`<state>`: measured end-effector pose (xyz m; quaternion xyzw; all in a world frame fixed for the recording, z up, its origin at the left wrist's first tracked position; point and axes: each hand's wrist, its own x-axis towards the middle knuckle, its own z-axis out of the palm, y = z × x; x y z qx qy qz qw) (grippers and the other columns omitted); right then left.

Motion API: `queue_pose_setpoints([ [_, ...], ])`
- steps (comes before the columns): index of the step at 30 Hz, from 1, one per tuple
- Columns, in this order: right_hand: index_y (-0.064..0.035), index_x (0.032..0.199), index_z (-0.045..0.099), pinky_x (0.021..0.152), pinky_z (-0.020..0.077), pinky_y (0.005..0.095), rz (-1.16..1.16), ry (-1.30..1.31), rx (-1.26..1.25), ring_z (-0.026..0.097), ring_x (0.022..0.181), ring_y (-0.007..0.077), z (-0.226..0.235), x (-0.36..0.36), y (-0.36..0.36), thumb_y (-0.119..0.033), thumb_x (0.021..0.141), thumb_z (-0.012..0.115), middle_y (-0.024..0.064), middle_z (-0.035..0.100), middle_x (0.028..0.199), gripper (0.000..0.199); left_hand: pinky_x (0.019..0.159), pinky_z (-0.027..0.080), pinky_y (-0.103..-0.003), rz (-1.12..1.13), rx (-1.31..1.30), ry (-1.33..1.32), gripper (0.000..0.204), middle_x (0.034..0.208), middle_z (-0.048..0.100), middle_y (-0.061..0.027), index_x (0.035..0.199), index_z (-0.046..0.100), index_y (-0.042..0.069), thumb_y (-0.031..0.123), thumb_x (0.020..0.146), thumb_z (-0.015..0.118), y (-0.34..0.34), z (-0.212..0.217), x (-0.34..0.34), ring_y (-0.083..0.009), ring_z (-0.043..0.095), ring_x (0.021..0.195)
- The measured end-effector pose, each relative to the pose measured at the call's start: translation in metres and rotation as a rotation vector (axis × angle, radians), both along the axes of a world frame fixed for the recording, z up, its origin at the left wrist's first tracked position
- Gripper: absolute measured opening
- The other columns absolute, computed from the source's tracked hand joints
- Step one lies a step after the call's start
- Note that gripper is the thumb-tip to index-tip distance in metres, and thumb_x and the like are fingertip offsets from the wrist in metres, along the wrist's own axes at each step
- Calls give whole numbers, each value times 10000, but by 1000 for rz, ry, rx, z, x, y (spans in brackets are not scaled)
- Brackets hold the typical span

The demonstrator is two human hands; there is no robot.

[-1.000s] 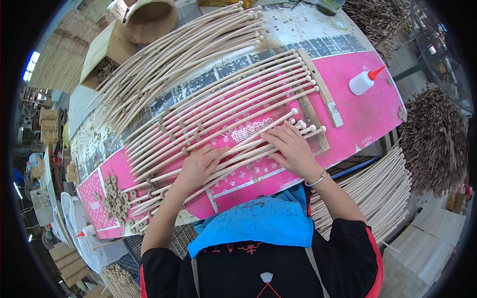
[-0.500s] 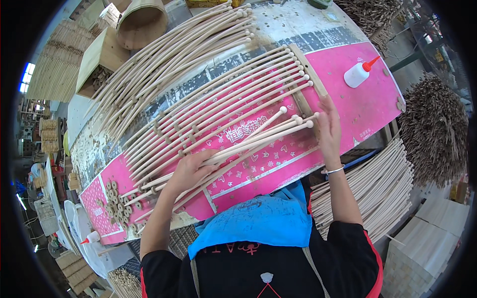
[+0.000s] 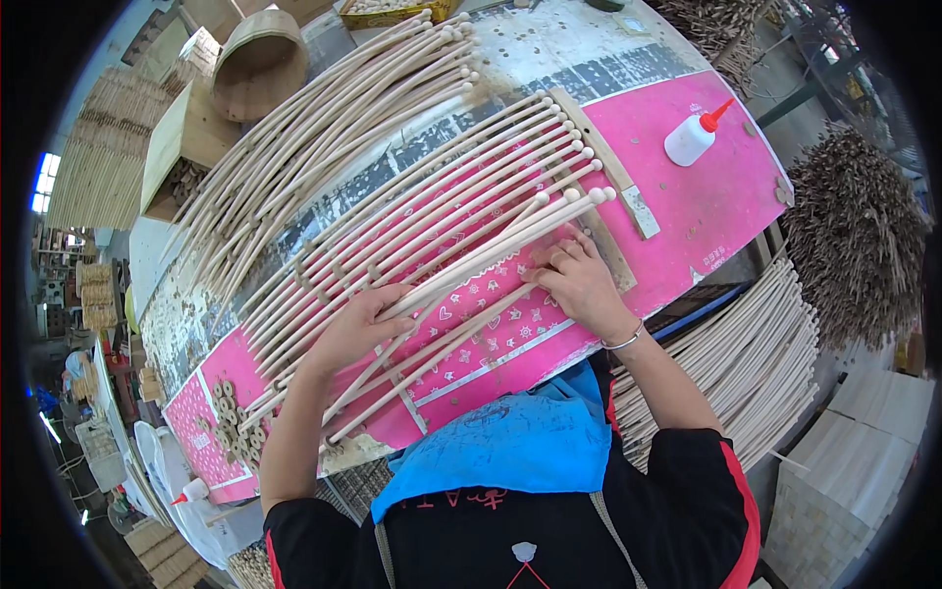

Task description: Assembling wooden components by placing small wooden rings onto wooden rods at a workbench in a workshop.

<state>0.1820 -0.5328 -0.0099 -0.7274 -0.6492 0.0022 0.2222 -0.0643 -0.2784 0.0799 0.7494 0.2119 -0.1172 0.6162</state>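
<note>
My left hand [image 3: 365, 326] is closed around a small bundle of pale wooden sticks [image 3: 481, 257] with round ball ends, tilted up to the right. My right hand [image 3: 579, 287] has curled fingers at the right end of a lower wooden stick [image 3: 461, 339]; its tip is hidden under the fingers. Beyond both hands, a row of ball-ended sticks [image 3: 432, 201] lies side by side, with small wooden rings [image 3: 339, 270] threaded on several of them. Their ball ends line up beside a wooden stop bar [image 3: 601, 147].
Loose wooden rings [image 3: 231, 417] lie at the left of the pink mat [image 3: 706, 216]. A white glue bottle [image 3: 690, 142] with a red tip stands at the right. A pile of sticks [image 3: 324, 128] fills the far side, beside a wooden box [image 3: 191, 137]. More sticks [image 3: 736, 363] are stacked at lower right.
My right hand has moved left and nearer to me, from the ball ends to a lower stick. The bundle in my left hand has shifted away from me, its ball ends now closer together.
</note>
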Motion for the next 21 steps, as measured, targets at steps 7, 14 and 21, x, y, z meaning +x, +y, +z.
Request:
queue_pose_setpoints([
  [7,-123,984,716,1116,429,454,-40,115,100,590,1062,278,9,45,0,-72,831,665,58,618,1002,170,855,458,-249,163,143,21,356,975,641,-5,1244,634,-28,70,907,695,14,57,-9,-77,563,916],
  [14,-96,963,711,952,469,396,-14,126,107,585,1014,262,15,100,15,-98,833,681,59,625,965,133,775,474,-256,258,352,69,345,902,628,-4,1207,656,-34,24,868,669,21,118,-35,-74,565,842],
  [21,-71,1064,677,922,508,409,-384,476,208,623,1049,290,21,111,9,-54,839,699,72,652,1078,227,776,494,-245,274,275,148,400,942,658,0,1279,639,-37,26,885,661,6,108,-54,-69,589,852],
])
